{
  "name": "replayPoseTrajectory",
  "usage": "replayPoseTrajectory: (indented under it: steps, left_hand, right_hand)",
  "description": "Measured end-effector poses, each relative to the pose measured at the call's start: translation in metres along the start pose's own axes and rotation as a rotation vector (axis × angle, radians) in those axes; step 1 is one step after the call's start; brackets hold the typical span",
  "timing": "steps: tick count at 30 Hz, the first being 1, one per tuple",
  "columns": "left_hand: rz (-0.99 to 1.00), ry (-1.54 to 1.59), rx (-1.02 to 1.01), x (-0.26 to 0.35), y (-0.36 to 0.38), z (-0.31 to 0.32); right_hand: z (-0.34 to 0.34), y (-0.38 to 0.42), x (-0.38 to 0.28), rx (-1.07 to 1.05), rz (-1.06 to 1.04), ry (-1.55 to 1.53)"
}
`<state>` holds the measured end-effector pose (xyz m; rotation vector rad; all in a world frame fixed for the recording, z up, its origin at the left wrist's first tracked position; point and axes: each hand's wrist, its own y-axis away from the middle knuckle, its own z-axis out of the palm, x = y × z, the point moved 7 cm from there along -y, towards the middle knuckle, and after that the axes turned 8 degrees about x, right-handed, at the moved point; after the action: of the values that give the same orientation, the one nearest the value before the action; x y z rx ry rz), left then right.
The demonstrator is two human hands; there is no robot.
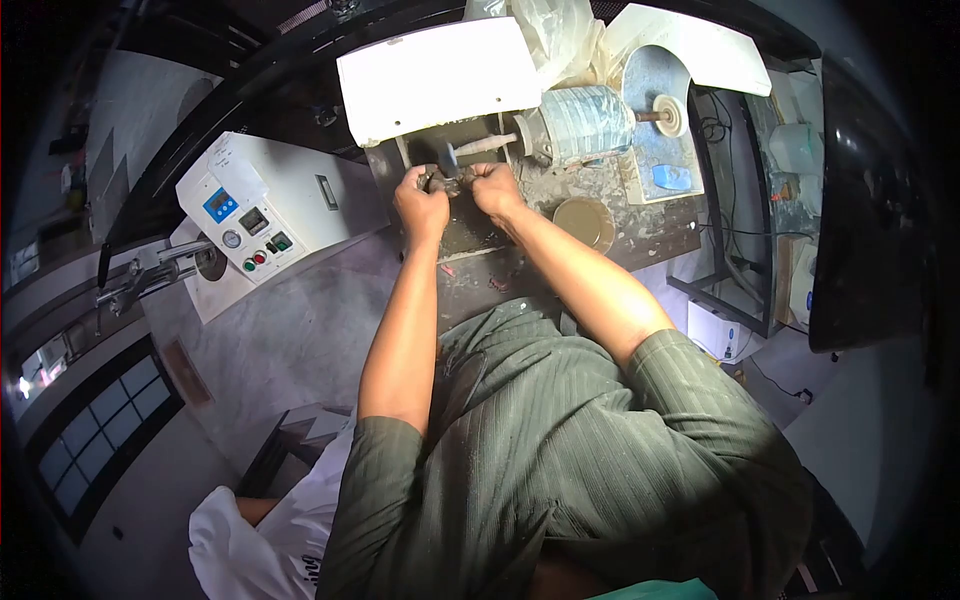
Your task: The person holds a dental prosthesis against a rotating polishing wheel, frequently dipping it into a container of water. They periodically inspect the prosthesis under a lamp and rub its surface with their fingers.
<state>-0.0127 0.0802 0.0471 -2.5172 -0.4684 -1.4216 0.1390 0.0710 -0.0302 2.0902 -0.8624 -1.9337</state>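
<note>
Fingers (486, 171) bent and pinching, the left hand (427, 207) and right hand (497, 191) grip a small dark piece (452, 186) between them, right by the wheel (449, 158); contact, I can't tell. Both arms (398, 345) stretch forward, converging. The spindle (485, 145) juts from the plastic-wrapped motor (588, 122), the white hood (440, 78) stands just beyond, and a bowl (583, 223) sits beside the right forearm.

The grey floor (310, 300) is streaky (a bit like marble). On the left, a pale wall (160, 480) has a black-framed window (105, 430) with square panes. A bright light (26, 385) shines nearby.
</note>
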Motion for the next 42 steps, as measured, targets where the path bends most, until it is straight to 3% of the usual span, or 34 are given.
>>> replayPoseTrajectory:
  steps: [8,13,18,20,22,37,42]
  left_hand:
    - [0.023,0.007,-0.040,-0.003,0.009,0.002]
    - [0.215,0.124,0.076,0.005,0.026,-0.005]
    - [0.115,0.174,0.087,-0.010,0.025,0.002]
    - [0.104,0.152,0.101,-0.014,0.027,0.003]
    - [0.043,0.252,0.124,-0.018,0.030,0.001]
    - [0.157,0.177,0.083,-0.003,0.031,-0.004]
    - [0.092,0.236,0.080,-0.010,0.018,0.005]
  right_hand:
    - [0.001,-0.002,0.007,0.002,-0.036,-0.034]
    - [-0.002,0.021,-0.008,-0.053,-0.033,-0.129]
    - [0.002,0.017,-0.005,-0.069,-0.014,-0.243]
    - [0.002,0.017,-0.004,-0.078,0.027,-0.090]
    - [0.001,0.022,-0.011,-0.094,0.023,-0.124]
    - [0.005,0.018,0.005,-0.093,0.078,-0.316]
    - [0.004,0.013,0.008,-0.093,0.093,-0.345]
